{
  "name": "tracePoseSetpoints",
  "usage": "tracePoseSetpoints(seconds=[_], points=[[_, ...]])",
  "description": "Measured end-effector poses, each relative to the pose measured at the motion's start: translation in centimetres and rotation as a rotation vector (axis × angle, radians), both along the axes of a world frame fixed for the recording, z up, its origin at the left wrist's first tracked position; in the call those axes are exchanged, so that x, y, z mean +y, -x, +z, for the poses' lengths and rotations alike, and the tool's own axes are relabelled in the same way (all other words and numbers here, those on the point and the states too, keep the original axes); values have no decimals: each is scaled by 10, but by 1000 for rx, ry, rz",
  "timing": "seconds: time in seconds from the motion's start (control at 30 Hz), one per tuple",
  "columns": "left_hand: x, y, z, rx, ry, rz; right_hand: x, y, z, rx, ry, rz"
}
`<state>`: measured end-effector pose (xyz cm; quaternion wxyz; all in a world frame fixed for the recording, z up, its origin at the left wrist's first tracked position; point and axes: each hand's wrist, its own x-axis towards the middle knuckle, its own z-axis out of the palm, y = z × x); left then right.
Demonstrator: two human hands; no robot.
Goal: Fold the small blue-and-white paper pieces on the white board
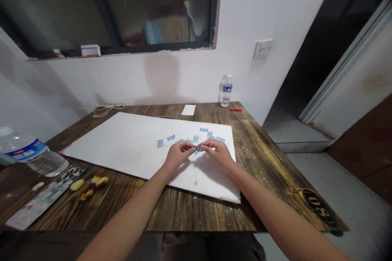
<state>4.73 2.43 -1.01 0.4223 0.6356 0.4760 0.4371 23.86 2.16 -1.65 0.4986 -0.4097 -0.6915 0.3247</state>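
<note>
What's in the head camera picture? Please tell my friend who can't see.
A left hand and right hand pinch a small bluish piece over a white board on a wooden table. Little blue-lined pieces lie nearby; a bottle stands by the wall.

"What do you list from here?"
"Left hand [177,155], one: bare. Right hand [219,151], one: bare. Left forearm [131,212] and right forearm [269,208]: bare, slim, tapering towards the wrists."
"And clothing?"
"Lap garment [211,246], one: dark, in shadow, folds at its outer edges; cut and fabric too dim to tell."
</note>
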Motion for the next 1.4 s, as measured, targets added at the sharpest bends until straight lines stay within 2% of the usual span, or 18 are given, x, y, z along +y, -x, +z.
tracePoseSetpoints(seconds=[0.1, 0.27, 0.33, 0.47, 0.57, 0.67, 1.07, 1.23, 1.4], points=[[1, -1, 0, -44, 13, 52, 4, -5, 1, 48, 56, -62], [3, 0, 2, -106, 24, 126, 22, -33, -9, 76, 104, -343], [4, 1, 2, -108, 21, 135, 29, -47, -15, -44, 112, -463], [4, 0, 1, -97, 29, 139, 35, -64, -20, -439, 126, -591], [4, -1, 2, -109, 36, 145, 32, -64, -21, -635, 169, -603], [4, -1, 3, -125, 35, 163, 29, -60, -20, -700, 149, -598], [3, -2, 6, -146, 45, 190, 29, -59, -17, -699, 214, -570], [4, 0, 4, -142, 41, 190, 30, -57, -20, -671, 276, -578], [2, 0, 3, -116, 19, 178, 34, -56, -25, -633, 272, -600]])
